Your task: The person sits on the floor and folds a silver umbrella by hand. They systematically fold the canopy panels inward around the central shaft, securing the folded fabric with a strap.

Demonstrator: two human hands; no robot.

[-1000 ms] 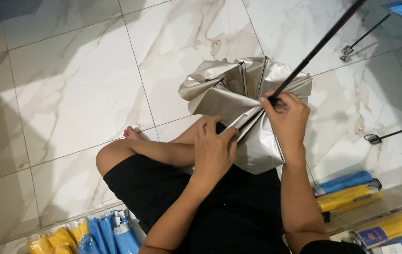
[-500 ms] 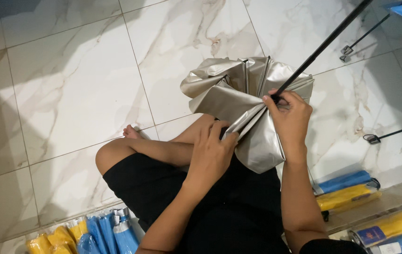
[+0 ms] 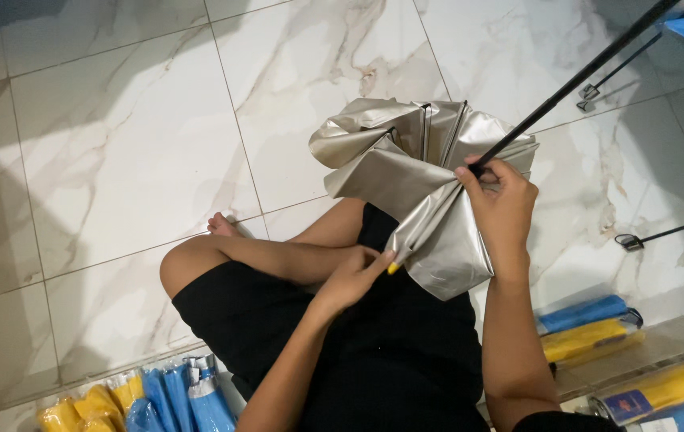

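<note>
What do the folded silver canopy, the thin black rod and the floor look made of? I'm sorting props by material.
Folded silver canopy: probably thin coated fabric with a metallic sheen; it creases sharply and reflects light.
Thin black rod: likely metal with a dark matte finish; straight and slim, though the look leaves it open.
Floor: glossy white marble-look tile with grey veins and grout lines.

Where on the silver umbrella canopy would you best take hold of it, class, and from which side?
Grip the silver canopy where its folds gather at the black shaft, coming from the right, as the right hand does. The left hand pinches the loose lower edge; elsewhere the fabric looks slack.
</note>
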